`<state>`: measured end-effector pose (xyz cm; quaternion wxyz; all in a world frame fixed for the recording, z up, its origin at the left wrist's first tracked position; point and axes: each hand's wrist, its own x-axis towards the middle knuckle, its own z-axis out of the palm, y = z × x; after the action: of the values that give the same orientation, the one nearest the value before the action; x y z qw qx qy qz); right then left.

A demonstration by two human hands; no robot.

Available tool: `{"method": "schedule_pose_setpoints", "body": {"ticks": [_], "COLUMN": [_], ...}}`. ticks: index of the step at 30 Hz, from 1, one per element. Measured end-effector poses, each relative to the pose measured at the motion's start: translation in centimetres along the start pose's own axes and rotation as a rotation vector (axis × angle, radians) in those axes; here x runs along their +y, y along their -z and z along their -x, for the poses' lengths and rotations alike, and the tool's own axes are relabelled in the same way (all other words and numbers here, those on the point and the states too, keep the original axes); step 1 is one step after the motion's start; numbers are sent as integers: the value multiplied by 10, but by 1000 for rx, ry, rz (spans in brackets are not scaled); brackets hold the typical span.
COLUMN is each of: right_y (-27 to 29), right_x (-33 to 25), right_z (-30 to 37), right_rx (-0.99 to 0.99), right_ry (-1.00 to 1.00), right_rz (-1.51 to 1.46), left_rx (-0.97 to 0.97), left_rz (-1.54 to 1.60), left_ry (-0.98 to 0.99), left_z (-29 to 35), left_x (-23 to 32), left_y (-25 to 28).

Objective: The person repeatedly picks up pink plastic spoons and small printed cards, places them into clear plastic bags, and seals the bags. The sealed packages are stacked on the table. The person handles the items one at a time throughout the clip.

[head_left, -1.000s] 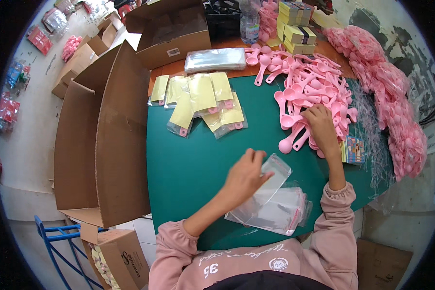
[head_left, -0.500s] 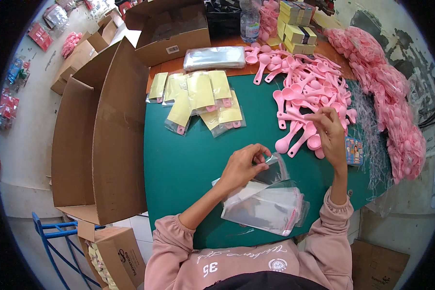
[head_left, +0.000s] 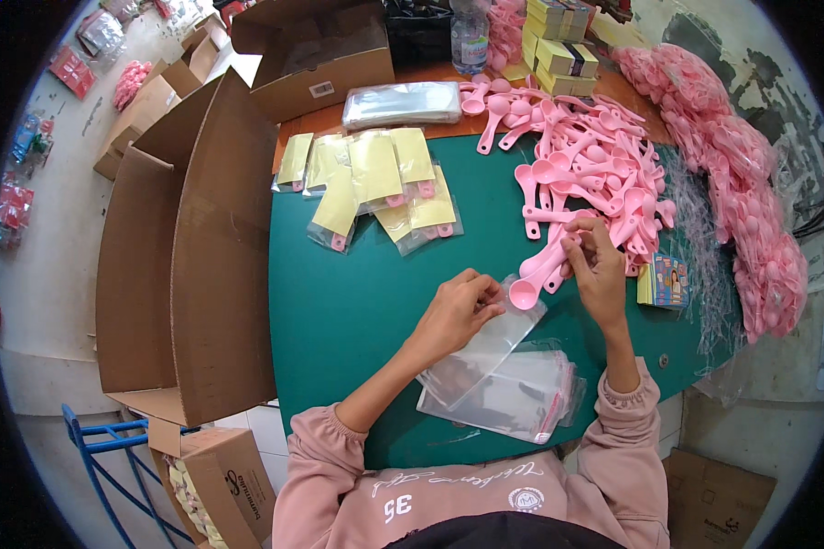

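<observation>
Yellow-edged cards (head_left: 663, 282) lie near the right hand (head_left: 599, 273).

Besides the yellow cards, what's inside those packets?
Pink ends, showing below the yellow cards in several packets. The cards hide the rest of those pink pieces; their full shape can't be seen.

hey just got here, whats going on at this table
A person's right hand holds a pink scoop by its handle, its bowl at the upper end of a clear bag pinched by the left hand. Whether the bowl is inside is hard to tell. More bags lie nearer the person, loose scoops are heaped beyond the right hand, and packets with yellow cards lie at far left.
</observation>
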<state>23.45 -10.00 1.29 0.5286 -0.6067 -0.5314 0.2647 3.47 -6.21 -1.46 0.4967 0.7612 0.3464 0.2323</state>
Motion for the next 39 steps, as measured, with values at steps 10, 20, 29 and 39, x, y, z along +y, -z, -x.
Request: {"method": "schedule_pose_setpoints", "body": {"ticks": [10,20,29,39], "right_y": [5,-4,-5,-10], "right_x": [3,-9,-13,-12], "right_z": [1,10,11,13], "right_rx": [-54,105,303,153], "right_ry": [-1,70,140,100], "right_rz": [207,-174,-258,-226], "left_rx": [-155,-148,-128,-203], "left_rz": [486,513,555,460], "left_ry": [220,247,276,300], "left_z": [-6,-11,-11,-10], "left_x": [14,-7,-3,2], "left_y": [33,27,25,24]}}
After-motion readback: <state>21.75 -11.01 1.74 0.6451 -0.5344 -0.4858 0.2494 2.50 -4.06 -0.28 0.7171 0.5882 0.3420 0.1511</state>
